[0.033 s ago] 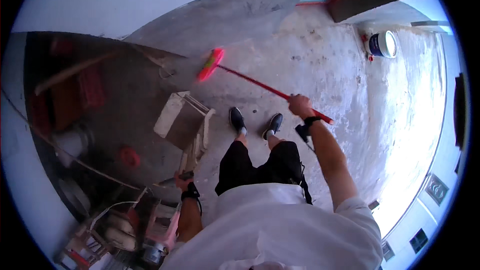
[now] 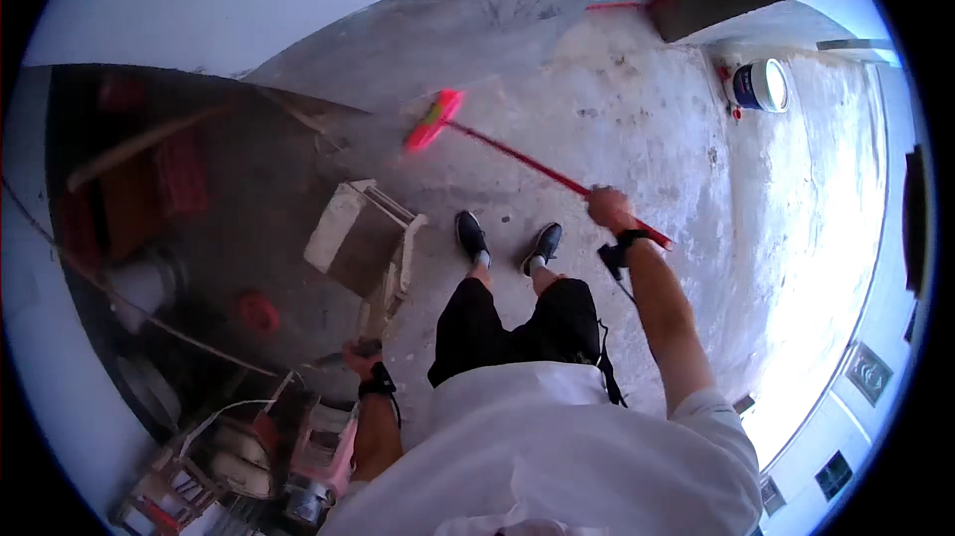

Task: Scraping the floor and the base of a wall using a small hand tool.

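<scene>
Broom: we find the red-handled broom (image 2: 517,156) ahead of the shoes (image 2: 472,235), slanting across the concrete floor (image 2: 662,128); its pink head (image 2: 434,121) points away to the left, too blurred for us to confirm floor contact.
Right hand: we see the right hand (image 2: 610,210) wrapped around the upper handle, a short end projecting beyond it.
Left hand: we note the left hand (image 2: 362,361) closed around a dark object (image 2: 369,346), too indistinct for us to identify.
Pale furniture: we observe a pale frame-like piece (image 2: 338,223) near the left shoe, apart from the broom.
Bucket: we locate a bucket (image 2: 746,88) well apart, at upper right.
Floor state: we judge the broom work unfinished; a dark speck (image 2: 505,220) lies between the shoes, stains mark the concrete, and we discern no gathered heap.
</scene>
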Demonstrator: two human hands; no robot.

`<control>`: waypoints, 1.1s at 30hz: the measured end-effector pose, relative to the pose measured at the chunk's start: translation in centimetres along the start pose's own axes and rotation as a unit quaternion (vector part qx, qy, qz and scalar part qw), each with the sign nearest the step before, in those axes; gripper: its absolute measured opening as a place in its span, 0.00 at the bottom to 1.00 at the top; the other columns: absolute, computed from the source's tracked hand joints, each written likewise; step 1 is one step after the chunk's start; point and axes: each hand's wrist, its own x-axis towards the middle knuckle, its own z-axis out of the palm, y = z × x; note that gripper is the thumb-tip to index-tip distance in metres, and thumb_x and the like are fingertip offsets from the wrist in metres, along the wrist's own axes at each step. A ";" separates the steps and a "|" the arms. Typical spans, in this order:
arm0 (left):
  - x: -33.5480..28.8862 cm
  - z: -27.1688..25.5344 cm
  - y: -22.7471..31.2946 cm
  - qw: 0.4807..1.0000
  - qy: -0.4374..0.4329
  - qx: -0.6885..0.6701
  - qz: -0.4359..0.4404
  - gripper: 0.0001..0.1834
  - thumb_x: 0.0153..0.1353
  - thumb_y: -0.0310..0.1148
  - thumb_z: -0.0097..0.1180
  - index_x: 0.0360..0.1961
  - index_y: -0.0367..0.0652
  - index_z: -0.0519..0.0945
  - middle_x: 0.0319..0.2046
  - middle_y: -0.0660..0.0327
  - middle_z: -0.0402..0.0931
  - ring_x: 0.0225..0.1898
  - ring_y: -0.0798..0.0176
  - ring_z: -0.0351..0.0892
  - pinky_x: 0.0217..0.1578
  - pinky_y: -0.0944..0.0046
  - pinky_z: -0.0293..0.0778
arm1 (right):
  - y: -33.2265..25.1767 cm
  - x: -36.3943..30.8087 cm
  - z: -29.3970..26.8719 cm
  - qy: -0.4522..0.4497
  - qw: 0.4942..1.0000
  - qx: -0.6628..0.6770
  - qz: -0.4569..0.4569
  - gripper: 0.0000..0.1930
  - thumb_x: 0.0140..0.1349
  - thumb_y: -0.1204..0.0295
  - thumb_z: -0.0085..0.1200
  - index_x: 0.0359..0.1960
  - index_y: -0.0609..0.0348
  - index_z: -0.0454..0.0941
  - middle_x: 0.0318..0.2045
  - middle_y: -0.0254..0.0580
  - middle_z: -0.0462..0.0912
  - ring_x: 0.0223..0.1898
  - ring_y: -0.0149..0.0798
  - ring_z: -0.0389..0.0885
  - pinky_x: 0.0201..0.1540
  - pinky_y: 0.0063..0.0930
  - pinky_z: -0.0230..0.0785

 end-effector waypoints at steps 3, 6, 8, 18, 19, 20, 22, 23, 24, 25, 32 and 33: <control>-1.5 2.9 4.4 0.996 0.009 -0.085 -0.026 0.20 0.56 0.48 0.51 0.44 0.47 0.71 0.36 0.56 0.72 0.37 0.55 0.72 0.37 0.53 0.70 | 9.8 -2.7 3.5 -0.011 0.999 0.001 0.034 0.15 0.58 0.63 0.44 0.42 0.56 0.78 0.37 0.51 0.81 0.39 0.54 0.80 0.43 0.48 0.72; 1.0 4.7 5.0 0.992 -0.051 -0.113 -0.024 0.19 0.57 0.49 0.50 0.41 0.46 0.71 0.34 0.57 0.71 0.36 0.56 0.71 0.36 0.54 0.69 | 20.3 -4.3 8.8 0.045 0.956 0.079 0.280 0.17 0.56 0.62 0.45 0.35 0.64 0.79 0.41 0.65 0.77 0.44 0.60 0.77 0.48 0.49 0.70; 0.2 5.4 7.0 0.992 -0.021 -0.044 0.117 0.21 0.57 0.52 0.49 0.39 0.44 0.72 0.34 0.59 0.71 0.35 0.57 0.72 0.38 0.53 0.70 | 16.8 -5.7 6.0 0.077 0.946 0.162 0.271 0.14 0.55 0.67 0.44 0.34 0.65 0.78 0.34 0.63 0.80 0.39 0.61 0.79 0.41 0.49 0.74; 0.5 17.0 12.4 0.898 -0.167 0.175 0.367 0.27 0.46 0.19 0.63 0.50 0.31 0.68 0.41 0.50 0.72 0.39 0.57 0.76 0.42 0.60 0.74 | 7.2 -16.8 1.9 -0.019 0.967 0.100 0.234 0.13 0.58 0.66 0.46 0.39 0.60 0.76 0.36 0.55 0.80 0.39 0.55 0.80 0.40 0.47 0.74; -4.4 21.4 12.2 0.765 -0.122 0.364 0.516 0.28 0.47 0.18 0.62 0.51 0.32 0.68 0.42 0.50 0.72 0.40 0.57 0.75 0.42 0.60 0.74 | 5.8 -16.2 1.3 -0.022 0.966 0.115 0.232 0.13 0.59 0.66 0.46 0.40 0.60 0.76 0.36 0.55 0.80 0.39 0.55 0.80 0.40 0.46 0.74; -7.9 24.4 12.2 0.569 -0.060 0.516 0.637 0.28 0.47 0.17 0.61 0.52 0.33 0.67 0.43 0.50 0.71 0.41 0.58 0.75 0.42 0.60 0.74 | 5.0 -15.0 0.2 -0.022 0.967 0.129 0.218 0.13 0.59 0.65 0.46 0.40 0.59 0.76 0.37 0.55 0.80 0.40 0.54 0.80 0.41 0.46 0.74; -7.5 25.8 13.1 0.689 -0.137 0.429 0.568 0.25 0.50 0.20 0.59 0.51 0.35 0.68 0.44 0.52 0.71 0.42 0.57 0.74 0.44 0.58 0.73 | 4.6 -12.5 0.9 0.046 0.975 0.117 0.182 0.13 0.59 0.64 0.46 0.38 0.58 0.77 0.37 0.53 0.81 0.40 0.53 0.80 0.40 0.43 0.74; -8.2 26.7 13.3 0.741 -0.174 0.384 0.522 0.24 0.51 0.22 0.59 0.50 0.36 0.68 0.44 0.52 0.70 0.43 0.57 0.73 0.45 0.57 0.72 | 5.5 -12.0 1.8 0.043 0.974 0.121 0.186 0.13 0.59 0.64 0.46 0.38 0.58 0.77 0.37 0.53 0.81 0.40 0.53 0.80 0.40 0.43 0.74; -9.0 27.6 13.5 0.788 -0.205 0.334 0.474 0.22 0.52 0.23 0.58 0.50 0.37 0.69 0.45 0.53 0.70 0.44 0.57 0.72 0.45 0.56 0.72 | 6.7 -11.5 2.7 0.045 0.980 0.092 0.172 0.13 0.59 0.64 0.45 0.38 0.57 0.78 0.37 0.53 0.81 0.40 0.52 0.80 0.40 0.42 0.75; -10.9 30.3 13.9 0.906 -0.210 0.213 0.300 0.20 0.54 0.27 0.57 0.48 0.40 0.69 0.45 0.56 0.70 0.46 0.57 0.71 0.47 0.53 0.70 | 8.2 -11.3 3.4 0.048 0.984 0.064 0.161 0.13 0.59 0.64 0.45 0.38 0.57 0.78 0.37 0.53 0.81 0.39 0.52 0.81 0.39 0.42 0.75; -21.6 39.3 9.1 0.972 -0.193 0.052 0.121 0.13 0.55 0.32 0.53 0.43 0.51 0.71 0.41 0.65 0.70 0.45 0.62 0.68 0.47 0.52 0.66 | 26.6 -25.8 7.4 -0.031 0.924 0.096 0.370 0.15 0.57 0.67 0.43 0.41 0.59 0.78 0.41 0.56 0.79 0.45 0.56 0.78 0.48 0.47 0.70; -21.1 38.8 8.3 0.971 -0.197 0.057 0.123 0.12 0.54 0.31 0.53 0.40 0.55 0.72 0.38 0.66 0.71 0.44 0.63 0.69 0.46 0.54 0.66 | 25.9 -26.0 4.9 0.001 0.903 0.145 0.403 0.15 0.57 0.68 0.42 0.40 0.60 0.78 0.39 0.58 0.80 0.43 0.57 0.78 0.46 0.48 0.71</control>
